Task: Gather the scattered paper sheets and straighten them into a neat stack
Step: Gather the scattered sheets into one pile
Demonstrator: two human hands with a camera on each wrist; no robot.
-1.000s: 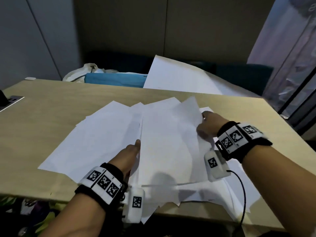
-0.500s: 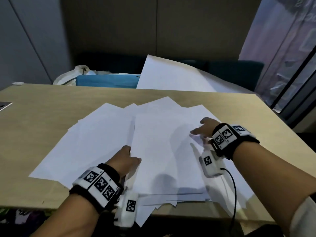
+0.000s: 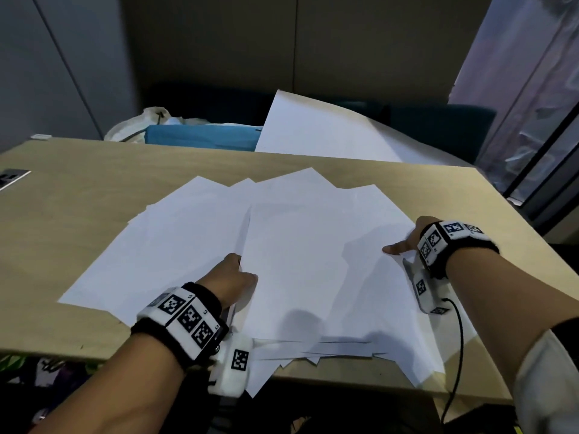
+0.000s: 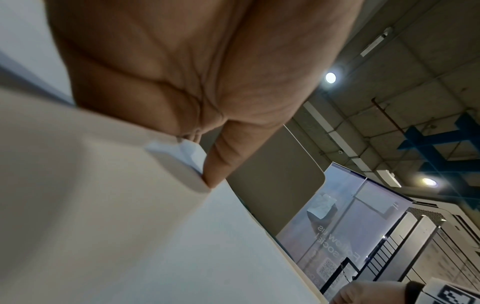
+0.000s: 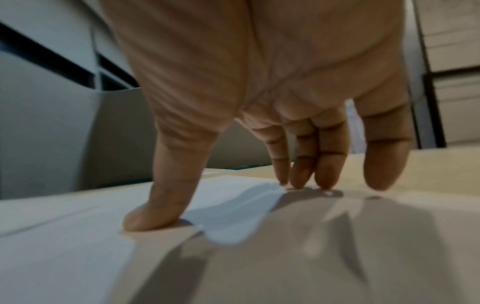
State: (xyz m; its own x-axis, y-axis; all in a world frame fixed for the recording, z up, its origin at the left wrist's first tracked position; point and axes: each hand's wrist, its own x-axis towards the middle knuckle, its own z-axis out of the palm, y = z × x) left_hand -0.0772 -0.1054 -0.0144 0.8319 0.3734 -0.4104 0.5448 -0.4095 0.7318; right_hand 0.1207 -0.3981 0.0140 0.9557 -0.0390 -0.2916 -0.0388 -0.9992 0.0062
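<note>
- White paper sheets [image 3: 282, 245] lie fanned and overlapping across a light wooden table [image 3: 78, 198], reaching from its middle to the near edge, where several corners hang over.
- The left hand [image 3: 230, 278] sits at the left edge of the topmost sheets, near the front of the table. In the left wrist view its thumb [image 4: 223, 162] presses down on a sheet's edge; the other fingers are tucked under the paper and hidden, so the hand appears to pinch the sheets, though the full grip cannot be seen.
- The right hand [image 3: 407, 239] rests at the right side of the pile. In the right wrist view it is spread, with straight fingers [image 5: 330, 164] touching down by their tips; the thumb presses on paper, holding nothing.
- Both wrists wear black bands with square black-and-white markers, and a thin black cable [image 3: 459, 339] hangs from the right one.
- Beyond the far edge, a large white sheet [image 3: 313, 130] leans, with a blue object [image 3: 200, 136] and a pale bag [image 3: 138, 126] to its left; what they rest on is hidden.
- A dark panel [image 3: 12, 178] set in the table is cut off at the left border.
- The wrist views are blurred.
</note>
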